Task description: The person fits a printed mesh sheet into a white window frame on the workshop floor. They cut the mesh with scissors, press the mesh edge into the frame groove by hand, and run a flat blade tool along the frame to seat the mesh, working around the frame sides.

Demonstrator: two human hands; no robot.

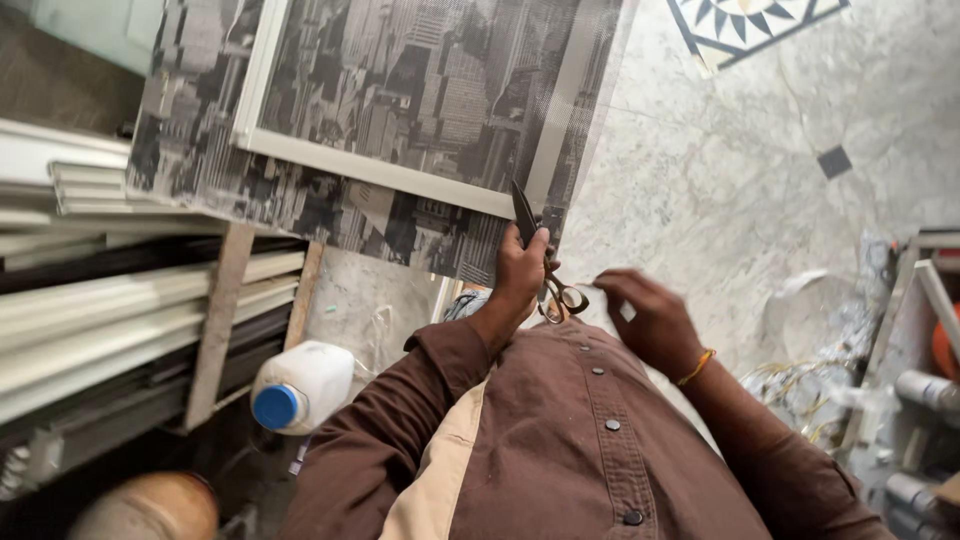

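Left hand (522,268) is closed around the looped handles of dark steel scissors (537,252); blades point up over the lower edge of the grey mesh sheet printed with a black-and-white cityscape (400,90), which is stretched on a white rectangular frame (375,172). Right hand (652,318) is blurred, fingers pinching a loose corner of the mesh just right of the scissors. White plastic bottle with blue cap (300,388) lies lower left, beside stacked pale metal profiles (110,310). Marble floor (760,150) underneath.
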